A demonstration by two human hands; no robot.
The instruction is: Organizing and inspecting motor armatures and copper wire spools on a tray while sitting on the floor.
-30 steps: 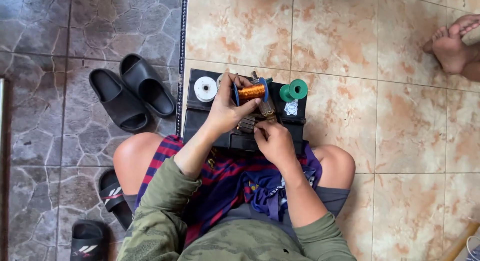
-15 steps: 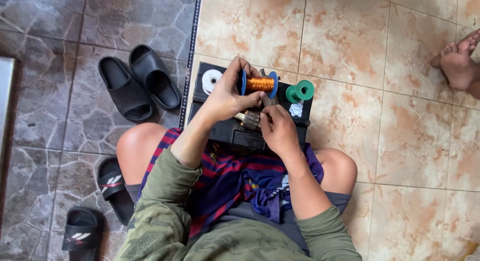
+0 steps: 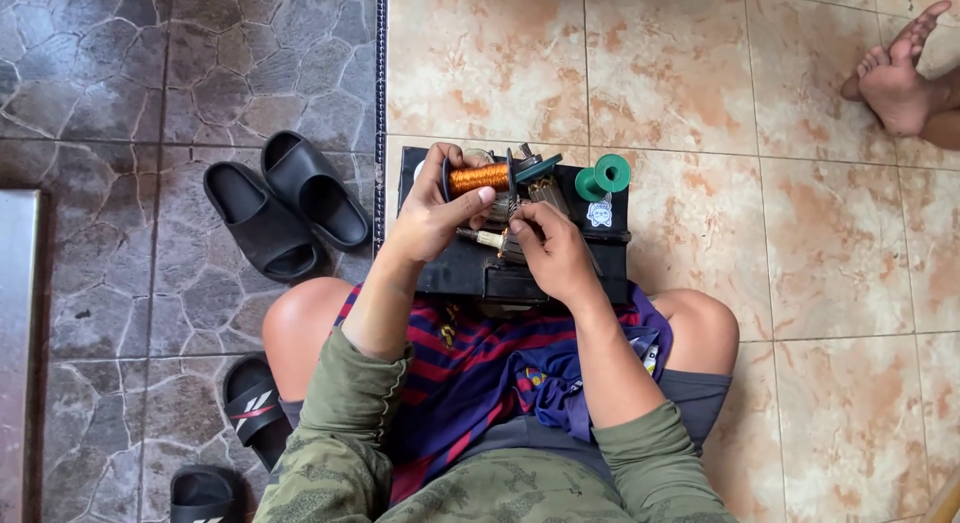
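My left hand (image 3: 432, 215) grips a spool of copper wire (image 3: 480, 176) with dark flanges, held above a black box (image 3: 450, 268) on the floor between my knees. Just right of it, my right hand (image 3: 555, 253) pinches a small metal part (image 3: 500, 238) that sits against the box top; what kind of part it is I cannot tell. A green spool (image 3: 603, 176) stands on the box's far right corner. Striped red and blue cloth (image 3: 480, 363) lies across my lap.
A pair of black slide sandals (image 3: 285, 203) lies on the dark stone floor at left. More black sandals (image 3: 250, 408) lie by my left knee. Another person's bare foot (image 3: 895, 73) rests on the beige tiles at top right. A metal edge (image 3: 18, 333) runs along the far left.
My left hand has turned the copper spool and brought it slightly nearer. The white spool on the box's left is now hidden. The view has shifted right.
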